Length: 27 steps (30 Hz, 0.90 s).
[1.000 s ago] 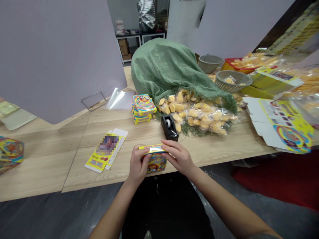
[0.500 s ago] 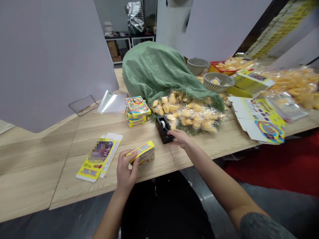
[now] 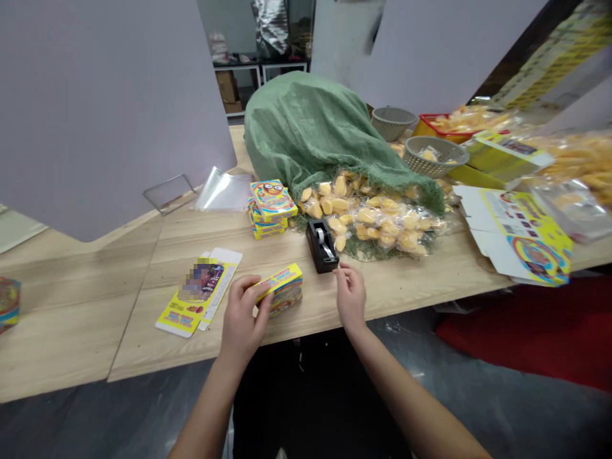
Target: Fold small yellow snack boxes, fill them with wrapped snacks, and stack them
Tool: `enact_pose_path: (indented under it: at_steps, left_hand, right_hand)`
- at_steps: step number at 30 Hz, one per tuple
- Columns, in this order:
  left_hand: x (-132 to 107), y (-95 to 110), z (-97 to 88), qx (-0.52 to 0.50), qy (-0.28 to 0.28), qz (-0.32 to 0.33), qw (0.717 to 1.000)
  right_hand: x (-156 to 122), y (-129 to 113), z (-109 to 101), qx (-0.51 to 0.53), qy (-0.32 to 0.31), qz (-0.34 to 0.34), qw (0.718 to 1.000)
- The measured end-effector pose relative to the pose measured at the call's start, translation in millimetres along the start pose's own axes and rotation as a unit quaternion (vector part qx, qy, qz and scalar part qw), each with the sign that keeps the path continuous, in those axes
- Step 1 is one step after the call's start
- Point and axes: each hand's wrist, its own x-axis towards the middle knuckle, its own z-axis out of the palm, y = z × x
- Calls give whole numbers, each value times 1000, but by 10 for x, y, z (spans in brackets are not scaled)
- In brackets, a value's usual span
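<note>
My left hand (image 3: 247,313) is closed around one end of a small yellow printed box (image 3: 285,294) standing on edge near the table's front. Just right of it, my right hand (image 3: 350,296) pinches at the front end of a black tape dispenser (image 3: 321,247). The end of the clear tape seems to be between its fingertips, though it is barely visible. Behind the held box lies a stack of similar small boxes (image 3: 273,201). On the left, a flattened yellow carton (image 3: 196,296) rests flat on the table.
A green woven sack (image 3: 306,127) spills wrapped yellow pieces (image 3: 373,217) behind the dispenser. Grey baskets (image 3: 435,157), a red-rimmed crate (image 3: 425,124) and an opened display carton (image 3: 521,236) are at the right. Clear plastic sheets (image 3: 222,191) and a wire frame (image 3: 169,194) lie at the left.
My right hand has drawn back from the dispenser's side toward me, its fingers now curled at the dispenser's front end. The left hand still holds the box. The view has shifted left.
</note>
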Motion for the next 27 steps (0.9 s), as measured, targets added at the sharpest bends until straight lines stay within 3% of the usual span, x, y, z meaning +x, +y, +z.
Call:
enact_pose_path:
  at_steps: [4,7,10,14,18,23,27]
  left_hand:
    - [10,33,-19,14,-9,1,1000]
    - [-14,59,3,27,2,-5,1000]
    - [-45,77,17,31,8,-6,999]
    - [-78,80,36,33,28,11,999]
    - [-138,60,82,64,42,30,997]
    - [-206,3,119,141,-27,1,990]
    - [-162,0,75,111,-55,3,992]
  right_hand:
    - [-138,-449,-180,16,-137,-92,986]
    - [-199,-707,-118,74,-230,-34,970]
    - [-264,-804,50,125,-294,27,947]
    - [-366,-800,243,152,-301,36,941]
    - [-428,-799,318,91,-291,12,952]
    - [-434,-859,322,-15,-262,-19,965]
    - [-419,-891,311,-27,-266,-17,963]
